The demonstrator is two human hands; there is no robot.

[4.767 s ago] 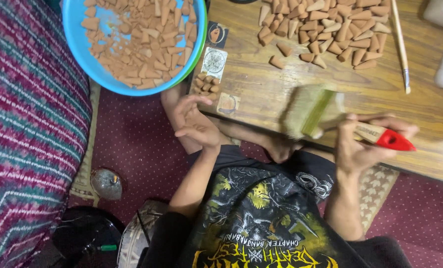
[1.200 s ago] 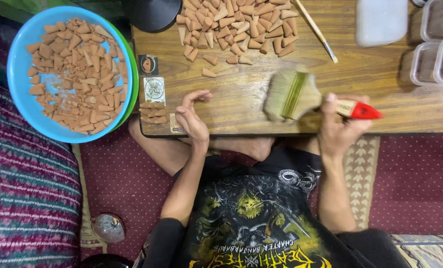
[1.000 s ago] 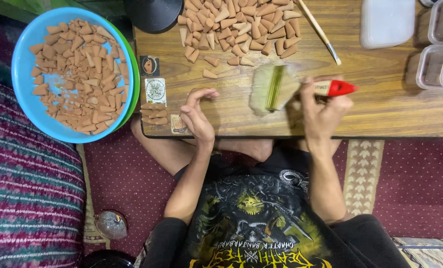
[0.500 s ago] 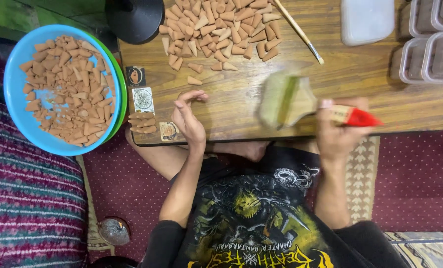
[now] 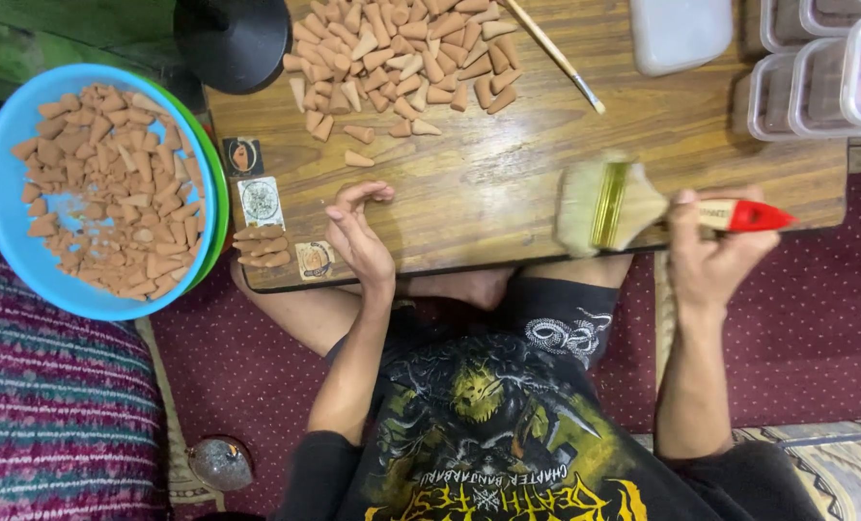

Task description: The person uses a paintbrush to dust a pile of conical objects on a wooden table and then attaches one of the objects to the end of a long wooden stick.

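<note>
Head view: the right hand has its fingers wrapped around the wide paintbrush, whose long axis runs left-right, bristles leftward over the counter near edge. The left hand rests empty, fingers loosely curled, seemingly touching the wood, well apart from the bristles.

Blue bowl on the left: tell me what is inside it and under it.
The round blue plastic bowl holds loose terracotta-coloured cone pieces, with bare blue patches between them. A green rim shows beneath its right edge; the rest underneath is hidden.
</note>
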